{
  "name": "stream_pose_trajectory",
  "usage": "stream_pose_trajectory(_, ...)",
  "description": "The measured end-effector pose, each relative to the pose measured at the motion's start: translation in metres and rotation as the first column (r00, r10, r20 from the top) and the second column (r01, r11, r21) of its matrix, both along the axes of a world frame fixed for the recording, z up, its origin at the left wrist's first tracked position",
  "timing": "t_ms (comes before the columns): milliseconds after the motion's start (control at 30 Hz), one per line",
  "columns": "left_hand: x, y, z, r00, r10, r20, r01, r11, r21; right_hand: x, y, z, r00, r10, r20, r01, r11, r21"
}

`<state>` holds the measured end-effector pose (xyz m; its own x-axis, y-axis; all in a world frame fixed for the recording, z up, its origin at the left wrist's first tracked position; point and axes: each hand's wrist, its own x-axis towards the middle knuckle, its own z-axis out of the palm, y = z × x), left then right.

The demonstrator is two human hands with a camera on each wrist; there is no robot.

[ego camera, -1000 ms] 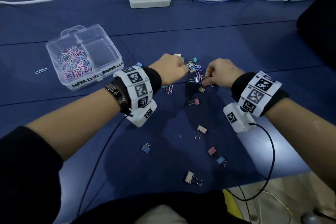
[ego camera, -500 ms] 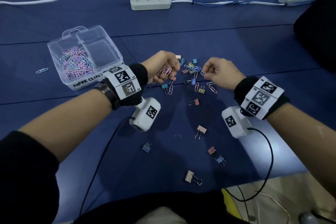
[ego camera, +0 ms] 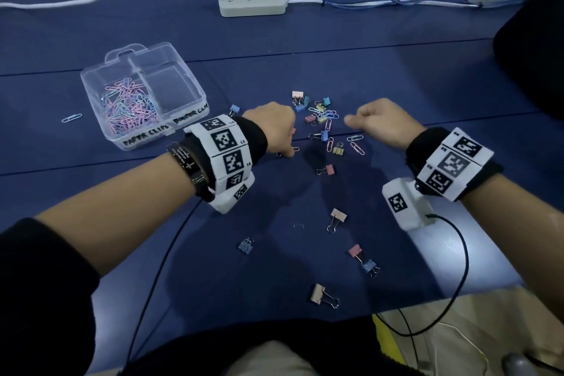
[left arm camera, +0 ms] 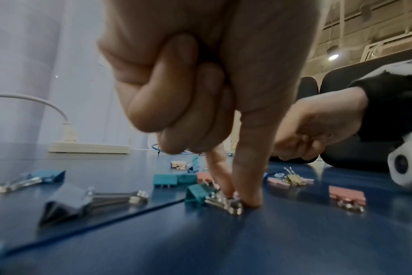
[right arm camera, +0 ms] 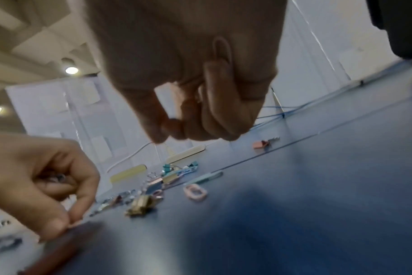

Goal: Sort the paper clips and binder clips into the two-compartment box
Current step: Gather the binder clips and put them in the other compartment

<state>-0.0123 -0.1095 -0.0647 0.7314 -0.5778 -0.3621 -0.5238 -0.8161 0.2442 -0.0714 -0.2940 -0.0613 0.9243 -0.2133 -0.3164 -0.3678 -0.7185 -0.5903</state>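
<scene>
The clear two-compartment box (ego camera: 195, 87) stands at the left; its left compartment holds several pastel paper clips (ego camera: 129, 107), and its right one shows none. Loose paper clips and binder clips (ego camera: 320, 119) lie mixed between my hands. My left hand (ego camera: 287, 152) has thumb and index tips down on the mat at the wire handles of a teal binder clip (left arm camera: 196, 193); its other fingers are curled, with paper clips (right arm camera: 58, 177) tucked inside. My right hand (ego camera: 351, 122) hovers above the mat right of the pile, pinching a pale pink paper clip (right arm camera: 178, 104) between thumb and index.
Several binder clips lie nearer me, among them a beige one (ego camera: 337, 217) and another (ego camera: 320, 296). A stray paper clip (ego camera: 71, 117) lies left of the box. A power strip (ego camera: 253, 3) and cables run along the back. The mat's front edge is at lower right.
My left hand lifted from the pile holding pink paper clips, then came down to the mat nearer me. My right hand rose off the pile with a paper clip.
</scene>
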Motion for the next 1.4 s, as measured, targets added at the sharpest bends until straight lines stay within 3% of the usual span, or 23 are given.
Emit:
stream_pose_trajectory(67,0.0,0.0,0.001,1.0,-0.028,0.014,0.028,0.999,0.034,-0.004,-0.003,0.002,0.992,0.122,-0.026,-0.124,0.981,-0.15)
stream_pose_trajectory(200,-0.004,0.0,0.001,1.0,-0.002,0.031,0.0,0.999,0.054,-0.009,-0.008,0.002,0.975,0.203,-0.091,-0.218,0.951,-0.219)
stream_pose_trajectory(267,-0.004,-0.002,0.002,0.999,0.049,-0.001,-0.049,0.996,-0.069,-0.008,-0.011,-0.001,0.976,0.2,-0.086,-0.214,0.954,-0.21)
stream_pose_trajectory(333,-0.003,-0.007,0.005,0.983,0.117,-0.143,-0.156,0.94,-0.304,-0.005,-0.013,-0.005,0.976,0.204,-0.078,-0.216,0.952,-0.217)
stream_pose_trajectory(400,-0.002,-0.011,0.01,0.898,0.165,-0.407,-0.37,0.783,-0.5,-0.002,-0.013,-0.007,0.975,0.211,-0.077,-0.223,0.945,-0.24)
stream_pose_trajectory(467,-0.001,-0.013,0.014,0.758,0.163,-0.632,-0.561,0.658,-0.503,0.0,-0.012,-0.007,0.978,0.199,-0.057,-0.208,0.946,-0.251)
stream_pose_trajectory(533,0.0,-0.012,0.015,0.64,0.109,-0.761,-0.648,0.608,-0.458,0.001,-0.012,-0.007,0.983,0.176,-0.05,-0.183,0.95,-0.255)
stream_pose_trajectory(667,0.003,-0.009,0.012,0.497,0.032,-0.867,-0.737,0.542,-0.403,0.0,-0.008,-0.008,0.985,0.145,-0.098,-0.166,0.949,-0.266)
stream_pose_trajectory(833,0.004,-0.011,0.009,0.458,-0.002,-0.889,-0.764,0.51,-0.395,0.0,-0.004,-0.009,0.988,0.138,-0.07,-0.152,0.956,-0.251)
stream_pose_trajectory(900,0.004,-0.013,0.01,0.472,0.017,-0.882,-0.769,0.497,-0.402,-0.001,-0.004,-0.008,0.992,0.122,-0.043,-0.129,0.969,-0.212)
stream_pose_trajectory(967,0.003,-0.016,0.012,0.548,0.069,-0.834,-0.732,0.522,-0.438,-0.002,-0.005,-0.007,0.992,0.122,-0.035,-0.127,0.971,-0.202)
stream_pose_trajectory(1067,-0.002,-0.026,0.014,0.754,0.148,-0.64,-0.542,0.692,-0.478,-0.002,-0.008,-0.008,0.993,0.108,-0.055,-0.117,0.973,-0.197)
stream_pose_trajectory(1133,-0.004,-0.033,0.012,0.837,0.122,-0.533,-0.402,0.798,-0.449,-0.001,-0.009,-0.01,0.992,0.106,-0.073,-0.119,0.971,-0.208)
stream_pose_trajectory(1267,-0.002,-0.041,0.008,0.851,0.058,-0.523,-0.295,0.876,-0.383,0.001,-0.007,-0.011,0.989,0.111,-0.098,-0.131,0.964,-0.229)
stream_pose_trajectory(1400,-0.004,-0.049,0.009,0.972,-0.069,-0.224,0.0,0.956,-0.294,0.001,-0.005,-0.009,0.982,0.119,-0.143,-0.152,0.957,-0.246)
